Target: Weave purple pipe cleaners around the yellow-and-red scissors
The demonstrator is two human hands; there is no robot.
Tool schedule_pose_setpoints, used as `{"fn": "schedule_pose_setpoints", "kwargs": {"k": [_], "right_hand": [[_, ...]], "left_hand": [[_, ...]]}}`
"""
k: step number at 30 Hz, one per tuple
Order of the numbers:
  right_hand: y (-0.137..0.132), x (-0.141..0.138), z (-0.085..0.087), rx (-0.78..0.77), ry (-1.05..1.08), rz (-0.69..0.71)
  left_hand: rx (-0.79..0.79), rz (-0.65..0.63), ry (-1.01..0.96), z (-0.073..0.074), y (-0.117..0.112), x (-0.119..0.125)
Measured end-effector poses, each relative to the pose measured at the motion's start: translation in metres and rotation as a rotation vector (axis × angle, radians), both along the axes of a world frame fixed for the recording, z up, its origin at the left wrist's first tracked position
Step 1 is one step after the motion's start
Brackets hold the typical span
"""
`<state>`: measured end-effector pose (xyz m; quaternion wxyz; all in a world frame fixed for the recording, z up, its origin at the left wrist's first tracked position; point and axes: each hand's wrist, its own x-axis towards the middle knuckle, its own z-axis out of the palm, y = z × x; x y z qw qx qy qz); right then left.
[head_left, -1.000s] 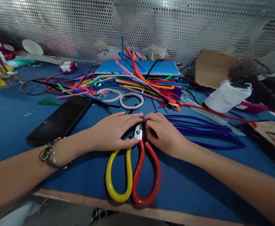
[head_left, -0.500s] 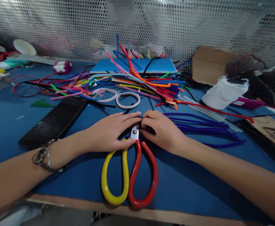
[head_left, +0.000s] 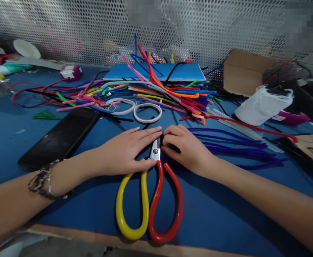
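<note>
- Perforated silvery metal screen [head_left: 84, 25] rose at twelve o'clock behind a blue tabletop [head_left: 97, 214]; directions here are from the scissors' pivot.
- Large scissors with one yellow and one red looped handle [head_left: 156, 154] lay at the centre, handles towards six o'clock, probably so they were near the person's body.
- At nine o'clock the left hand [head_left: 124, 151] lay palm down, fingers almost straight, thumb by the pivot and fingertips over the blades, perhaps to steady them; nothing showed in its grasp, though its underside was hidden.
- At three o'clock the right hand [head_left: 188, 151] was half curled beside the blades; whether its fingertips pinched anything, I cannot tell.
- Dark-blue fuzzy stems [head_left: 253, 153] fanned out beyond that hand, apparently laid together for easy reach.
- Mixed coloured fuzzy stems [head_left: 169, 94] were heaped at twelve o'clock, seemingly set back to leave working space.
- A round white band [head_left: 147, 121] lay just before that heap, and a flat black slab [head_left: 60, 139] at nine o'clock.
</note>
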<state>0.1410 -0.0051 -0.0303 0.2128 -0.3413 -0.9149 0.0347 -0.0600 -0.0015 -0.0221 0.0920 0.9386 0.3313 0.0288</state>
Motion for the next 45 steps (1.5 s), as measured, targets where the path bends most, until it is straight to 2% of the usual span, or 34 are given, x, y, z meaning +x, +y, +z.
{"fn": "schedule_pose_setpoints", "kwargs": {"k": [6, 13, 16, 18, 23, 28, 36, 39, 45], "right_hand": [[-0.001, 0.002, 0.002, -0.025, -0.037, -0.039], [-0.004, 0.010, 0.013, -0.118, -0.094, -0.077], [-0.004, 0.012, 0.015, -0.132, -0.112, -0.088], [-0.004, 0.013, 0.015, -0.139, -0.113, -0.089], [-0.004, 0.013, 0.014, -0.138, -0.100, -0.100], [-0.004, 0.012, 0.011, -0.070, -0.127, -0.106], [-0.003, 0.005, 0.007, -0.033, -0.099, -0.093], [-0.004, 0.003, 0.007, -0.018, -0.105, -0.111], [-0.011, 0.011, 0.017, -0.118, -0.097, -0.086]], "left_hand": [[0.045, 0.003, 0.023, -0.002, 0.001, -0.001], [0.351, -0.095, 0.021, 0.002, -0.010, 0.001], [0.433, -0.124, -0.020, 0.003, -0.014, 0.004], [0.403, -0.113, -0.041, 0.005, -0.014, 0.004], [0.116, -0.076, -0.043, 0.013, -0.011, -0.003], [0.013, -0.099, -0.003, 0.016, -0.010, -0.011], [-0.020, -0.113, 0.021, 0.015, -0.008, -0.015], [0.026, -0.102, 0.026, 0.013, -0.011, -0.015], [0.122, -0.088, 0.052, 0.011, -0.015, -0.012]]}}
